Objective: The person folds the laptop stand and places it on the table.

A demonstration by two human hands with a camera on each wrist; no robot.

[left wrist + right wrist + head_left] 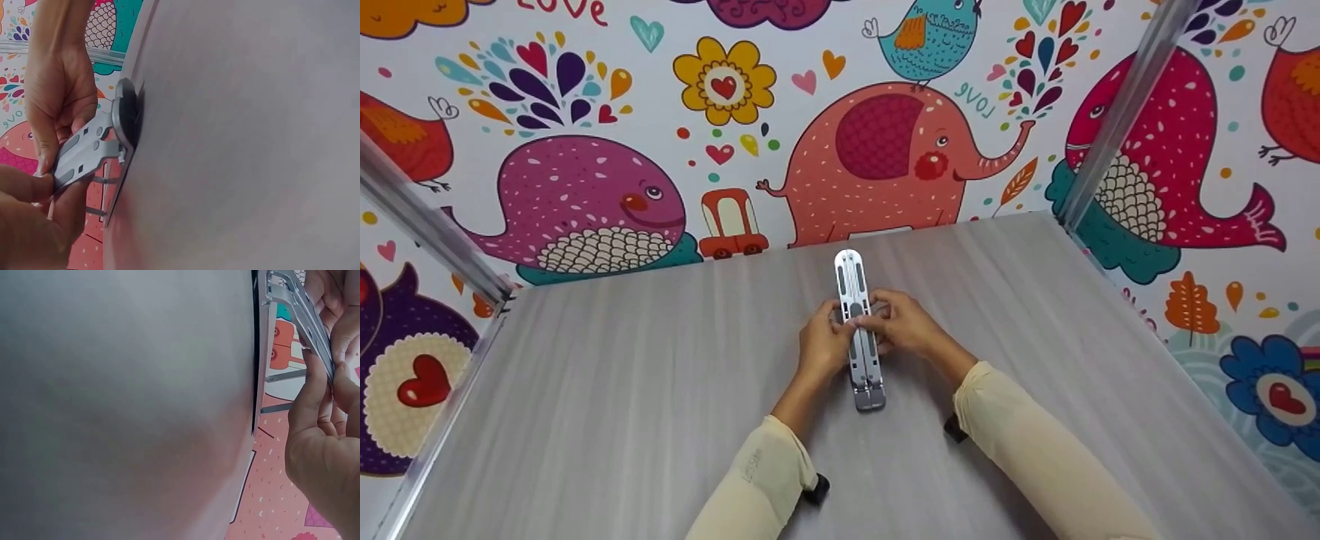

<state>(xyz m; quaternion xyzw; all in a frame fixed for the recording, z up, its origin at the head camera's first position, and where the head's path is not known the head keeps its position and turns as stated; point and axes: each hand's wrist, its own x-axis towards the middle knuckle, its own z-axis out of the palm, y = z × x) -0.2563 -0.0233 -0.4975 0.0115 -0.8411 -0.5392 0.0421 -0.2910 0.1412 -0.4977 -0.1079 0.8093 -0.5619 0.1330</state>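
A silver folding laptop stand [866, 364] stands at mid-table, its long narrow body pointing away from me. My left hand [821, 343] pinches its left side near the middle, and my right hand [913, 324] pinches the right side, thumbs almost meeting on top. In the left wrist view, the stand's upper plate [84, 149] tilts up off the base, which lies on the table. Thin struts [106, 180] show between plate and base. From the right wrist, the fingers [310, 391] of my right hand reach under the plate's edge, while its thumb presses from above.
The grey wood-grain table [645, 375] spreads around the stand. Printed cartoon walls [825, 135] rise behind and beside it, with metal corner posts [1117, 127] at the back corners. Dark camera mounts [815, 490] sit at both wrists.
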